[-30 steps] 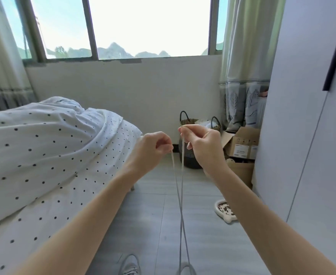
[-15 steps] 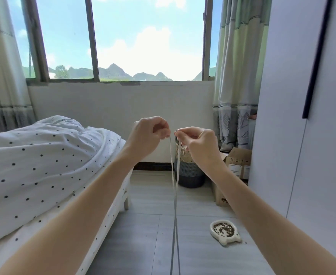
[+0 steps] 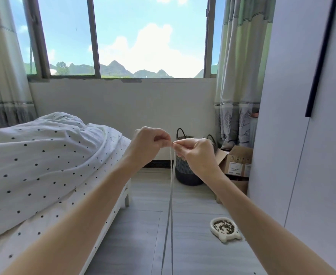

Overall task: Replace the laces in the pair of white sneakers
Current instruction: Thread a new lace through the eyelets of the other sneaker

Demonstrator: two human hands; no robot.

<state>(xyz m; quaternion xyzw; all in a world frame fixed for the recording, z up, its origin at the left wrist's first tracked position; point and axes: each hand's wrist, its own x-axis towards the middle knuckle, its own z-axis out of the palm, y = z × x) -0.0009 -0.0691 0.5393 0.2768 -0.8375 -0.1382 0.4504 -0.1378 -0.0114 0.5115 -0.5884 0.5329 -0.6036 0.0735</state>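
In front of the chest, left hand [image 3: 146,144] & right hand [image 3: 196,153] each pinch one lace [image 3: 171,195] end, fingertips touching. Both strands hang straight down, crossing lower; sneakers not in view, probably below the hands, equally near both.

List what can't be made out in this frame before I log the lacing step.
- Sneakers: not in the head view, below the bottom edge.
- Lace: its lower run is cut off by that edge.
- Lace tips: hidden inside the grip of left hand and right hand.
- Box label: too small to read.
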